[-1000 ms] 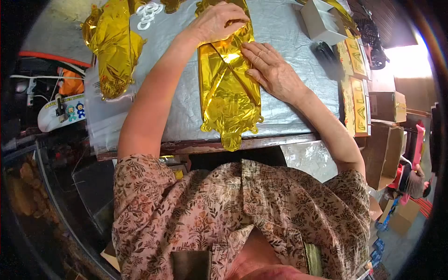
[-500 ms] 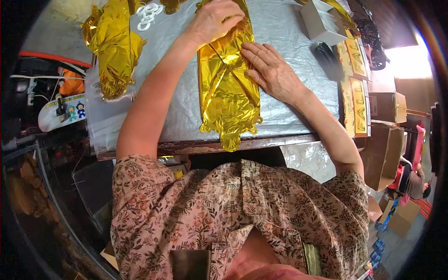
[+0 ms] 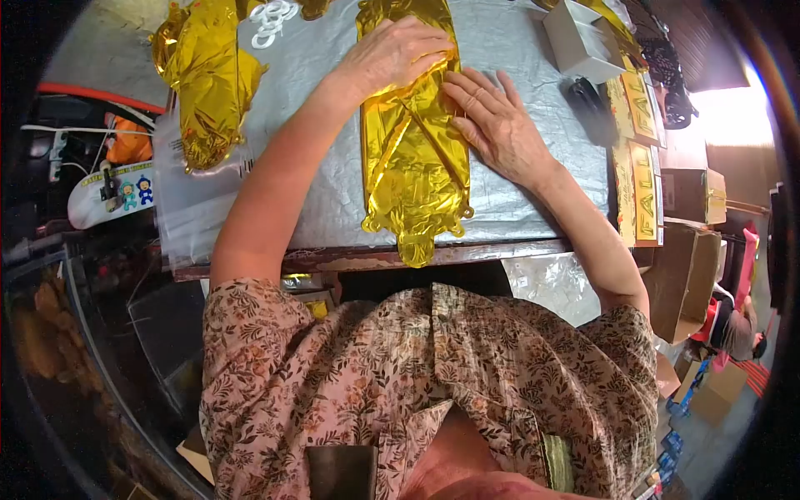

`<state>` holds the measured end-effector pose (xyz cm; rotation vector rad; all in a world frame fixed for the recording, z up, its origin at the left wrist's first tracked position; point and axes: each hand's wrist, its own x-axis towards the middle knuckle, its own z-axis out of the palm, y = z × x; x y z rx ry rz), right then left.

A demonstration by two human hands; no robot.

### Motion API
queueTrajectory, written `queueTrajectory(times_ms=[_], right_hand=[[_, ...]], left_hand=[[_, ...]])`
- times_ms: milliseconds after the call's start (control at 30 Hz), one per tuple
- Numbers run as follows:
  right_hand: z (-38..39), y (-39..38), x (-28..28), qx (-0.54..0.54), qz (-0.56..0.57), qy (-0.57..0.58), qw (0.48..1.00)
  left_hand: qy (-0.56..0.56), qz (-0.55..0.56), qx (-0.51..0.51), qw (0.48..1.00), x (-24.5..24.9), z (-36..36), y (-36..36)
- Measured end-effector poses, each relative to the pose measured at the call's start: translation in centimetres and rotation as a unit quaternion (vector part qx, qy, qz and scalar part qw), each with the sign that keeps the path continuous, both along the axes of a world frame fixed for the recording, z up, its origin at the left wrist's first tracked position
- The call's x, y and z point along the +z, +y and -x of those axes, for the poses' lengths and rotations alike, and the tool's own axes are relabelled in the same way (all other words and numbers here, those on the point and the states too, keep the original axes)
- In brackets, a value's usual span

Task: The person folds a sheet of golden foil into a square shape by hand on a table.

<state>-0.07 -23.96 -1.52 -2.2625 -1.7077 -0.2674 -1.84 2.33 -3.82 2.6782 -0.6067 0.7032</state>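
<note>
The foil is gold, the cloth silvery grey, the rings and box white. The shirt is pale pink with dark leaves and rusty flowers; the table edge is reddish brown.

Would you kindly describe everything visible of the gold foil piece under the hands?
The gold foil piece looks thin, shiny and wrinkled, a long strip with slanting folds. It lies on the grey table covering, its near end, with small tabs and a rounded tongue, reaching over the table edge; its far end is out of view. The left hand lies across it, and the right hand touches its right edge.
</note>
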Motion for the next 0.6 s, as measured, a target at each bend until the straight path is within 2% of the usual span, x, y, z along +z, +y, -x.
queueTrajectory(times_ms=[267, 367, 433, 467, 533, 567, 600], right_hand=[[1.4, -2.2, 0.4, 0.079, 0.03, 0.046, 0.995], [3.0, -3.7, 1.2, 0.173, 0.029, 0.088, 0.981], [2.7, -4.0, 2.7, 0.213, 0.033, 0.175, 0.961], [2.4, -3.4, 2.0, 0.229, -0.02, 0.27, 0.935], [2.1, -2.2, 3.0, 0.137, -0.088, 0.274, 0.948], [1.6, -0.9, 3.7, 0.119, -0.075, 0.224, 0.964], [1.3, 0.3, 3.6, 0.123, -0.076, 0.222, 0.964]], left_hand=[[-0.026, 0.016, -0.019, 0.999, -0.7, -0.2, 0.2], [-0.023, 0.038, -0.029, 0.999, -0.9, -0.4, 0.1], [-0.021, 0.053, -0.016, 0.998, -1.6, -0.8, 0.1], [-0.017, 0.044, -0.004, 0.999, -1.6, -0.6, 0.0], [-0.002, 0.042, 0.01, 0.999, -1.4, -0.1, -0.3], [-0.005, 0.038, 0.016, 0.999, -1.2, 0.1, -0.3], [0.003, 0.046, 0.022, 0.999, -1.1, 0.3, -0.4]])
